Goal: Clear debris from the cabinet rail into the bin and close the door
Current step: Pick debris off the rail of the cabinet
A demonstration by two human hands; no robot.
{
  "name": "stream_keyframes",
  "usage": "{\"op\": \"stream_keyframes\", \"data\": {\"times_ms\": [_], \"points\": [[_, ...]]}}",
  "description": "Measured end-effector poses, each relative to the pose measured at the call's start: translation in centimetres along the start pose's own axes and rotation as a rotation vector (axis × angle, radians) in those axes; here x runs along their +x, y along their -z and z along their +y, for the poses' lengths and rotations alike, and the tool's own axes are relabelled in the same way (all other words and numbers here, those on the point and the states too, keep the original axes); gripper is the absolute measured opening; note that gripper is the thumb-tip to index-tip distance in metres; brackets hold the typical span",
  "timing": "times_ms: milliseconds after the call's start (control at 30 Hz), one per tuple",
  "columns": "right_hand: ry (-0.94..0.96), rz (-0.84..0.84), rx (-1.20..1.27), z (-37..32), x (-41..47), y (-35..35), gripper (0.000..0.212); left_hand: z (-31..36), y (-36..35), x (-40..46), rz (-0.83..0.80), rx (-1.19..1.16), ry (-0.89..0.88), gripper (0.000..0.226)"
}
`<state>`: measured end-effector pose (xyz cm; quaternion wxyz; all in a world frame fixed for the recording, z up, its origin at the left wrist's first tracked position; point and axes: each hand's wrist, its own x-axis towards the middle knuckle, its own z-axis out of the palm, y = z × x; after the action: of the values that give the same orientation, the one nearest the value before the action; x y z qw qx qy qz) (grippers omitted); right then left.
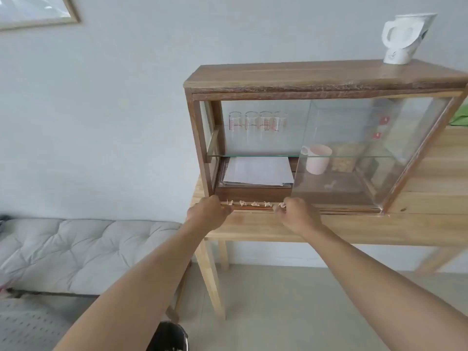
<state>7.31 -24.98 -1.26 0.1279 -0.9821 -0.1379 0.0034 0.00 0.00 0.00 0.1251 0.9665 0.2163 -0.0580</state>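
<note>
A wooden cabinet (321,77) with glass sliding doors stands on a light wooden table (354,226). The glass door (359,158) is slid to the right, leaving the left half open. Several small pale crumpled scraps of debris (254,203) lie along the bottom rail (253,209) at the front. My left hand (209,214) rests at the rail's left end, fingers curled against it. My right hand (297,214) touches the rail at the rightmost scrap, fingertips pinched there. A dark bin (168,336) stands on the floor below, between my forearms.
Inside the cabinet are several measuring glasses (257,121) on a glass shelf, a stack of papers (258,171) and a pink mug (317,158). A white jug (402,36) stands on top. A grey cushioned bench (83,252) is at left.
</note>
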Motion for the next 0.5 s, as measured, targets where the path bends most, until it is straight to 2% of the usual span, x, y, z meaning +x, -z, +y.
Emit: {"op": "stream_keyframes", "data": {"times_ms": [67, 167, 300, 500], "points": [[-0.036, 0.064, -0.003, -0.1, 1.2, -0.7, 0.040, 0.1, -0.7, 1.3, 0.036, -0.021, 0.038, 0.050], [-0.058, 0.062, -0.018, -0.2, 1.8, -2.1, 0.042, 0.3, -1.5, 2.3, 0.034, -0.076, 0.101, 0.051], [-0.054, 0.071, 0.021, 0.3, 2.5, -3.3, 0.042, 1.2, -1.7, 3.4, 0.076, -0.115, 0.098, 0.044], [-0.088, 0.094, 0.119, -0.6, 3.2, -3.3, 0.047, 2.6, -1.4, 4.3, 0.110, -0.044, 0.079, 0.052]]}}
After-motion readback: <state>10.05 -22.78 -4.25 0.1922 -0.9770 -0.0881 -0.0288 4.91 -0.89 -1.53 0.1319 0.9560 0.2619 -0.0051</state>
